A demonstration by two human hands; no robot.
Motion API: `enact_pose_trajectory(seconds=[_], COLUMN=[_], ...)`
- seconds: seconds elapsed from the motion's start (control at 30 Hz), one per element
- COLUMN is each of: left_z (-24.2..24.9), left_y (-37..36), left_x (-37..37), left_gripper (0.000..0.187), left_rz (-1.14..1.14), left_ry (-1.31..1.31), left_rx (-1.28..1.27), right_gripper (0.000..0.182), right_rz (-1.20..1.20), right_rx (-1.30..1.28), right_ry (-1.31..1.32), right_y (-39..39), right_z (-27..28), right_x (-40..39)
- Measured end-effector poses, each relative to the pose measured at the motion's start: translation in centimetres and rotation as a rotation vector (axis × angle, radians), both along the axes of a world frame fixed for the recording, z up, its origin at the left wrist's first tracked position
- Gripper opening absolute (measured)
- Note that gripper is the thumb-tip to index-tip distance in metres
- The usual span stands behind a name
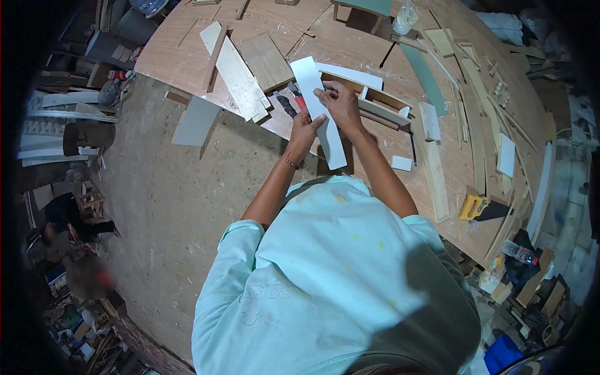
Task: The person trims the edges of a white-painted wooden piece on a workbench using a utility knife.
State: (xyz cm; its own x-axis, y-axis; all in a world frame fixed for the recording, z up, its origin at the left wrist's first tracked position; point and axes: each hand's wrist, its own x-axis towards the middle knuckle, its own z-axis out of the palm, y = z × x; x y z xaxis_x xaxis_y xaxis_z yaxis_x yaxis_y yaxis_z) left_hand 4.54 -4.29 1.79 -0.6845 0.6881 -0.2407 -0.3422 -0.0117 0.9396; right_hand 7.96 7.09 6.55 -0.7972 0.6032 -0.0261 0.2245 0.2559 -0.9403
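Note:
A long white panel (319, 109) with rounded corners is held up at a slant in front of my body. My left hand (304, 130) grips its left edge below the middle, thumb lying on the white face. Higher up, my right hand (340, 103) holds the right edge with bent fingers. Just behind the panel, a narrow wooden box (384, 107) with dividers rests on the workbench (375, 50). Another white strip (350, 74) lies along the box's far side. A dark tool with red parts (286, 103) shows partly to the left of the panel.
Boards (265, 59) lie on the left of the bench. A yellow-handled saw (475, 207), long wood strips (481, 125) and a small white piece (401, 163) lie to the right. A clear plastic bag (405, 19) stands at the back. Another person (72, 215) sits far left.

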Motion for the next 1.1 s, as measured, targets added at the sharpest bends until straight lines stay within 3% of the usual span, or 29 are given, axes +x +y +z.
enact_pose_trajectory(seconds=[0.37, 0.47, 0.53, 0.73, 0.8, 0.87, 0.93, 0.97, 1.1], left_z=[-1.1, -1.0, -1.1, -3.6, -3.0, -1.3, -3.8, -3.5, -2.7], left_y=[-0.1, -0.2, -0.8, -2.0, -2.2, -2.8, -3.7, -4.1, -5.3], left_x=[0.0, 0.0, -0.5, -1.8, -1.9, -1.8, -2.4, -2.5, -2.2], left_gripper=[0.020, 0.016, 0.015, 0.016, 0.015, 0.014, 0.014, 0.014, 0.014], left_rz=[0.027, 0.097, 0.184, 0.369, 0.420, 0.436, 0.505, 0.499, 0.580], left_ry=[0.057, 0.036, 0.043, 0.116, 0.127, 0.131, 0.339, 0.180, 0.063], left_rx=[-0.049, -0.072, -0.152, -0.220, -0.276, -0.357, -0.407, -0.403, -0.268], right_gripper=[0.032, 0.035, 0.037, 0.020, 0.022, 0.033, 0.040, 0.040, 0.046], right_rz=[-0.011, -0.136, -0.084, 0.096, 0.136, 0.237, 0.293, 0.332, 0.300], right_rx=[-0.004, 0.017, 0.030, 0.292, 0.517, 0.484, 0.539, 0.541, 0.606], right_ry=[0.043, 0.029, -0.242, -0.304, -0.252, -0.303, -0.265, -0.236, -0.347], right_y=[0.8, 0.8, 0.8, -1.6, -2.4, -2.6, -2.9, -3.8, -3.9], right_z=[-3.3, -3.4, -2.9, -6.4, -6.3, -7.2, -8.3, -8.1, -7.9], right_x=[1.1, 1.4, 1.9, 1.5, 1.2, 0.8, -0.1, -0.9, -1.4])
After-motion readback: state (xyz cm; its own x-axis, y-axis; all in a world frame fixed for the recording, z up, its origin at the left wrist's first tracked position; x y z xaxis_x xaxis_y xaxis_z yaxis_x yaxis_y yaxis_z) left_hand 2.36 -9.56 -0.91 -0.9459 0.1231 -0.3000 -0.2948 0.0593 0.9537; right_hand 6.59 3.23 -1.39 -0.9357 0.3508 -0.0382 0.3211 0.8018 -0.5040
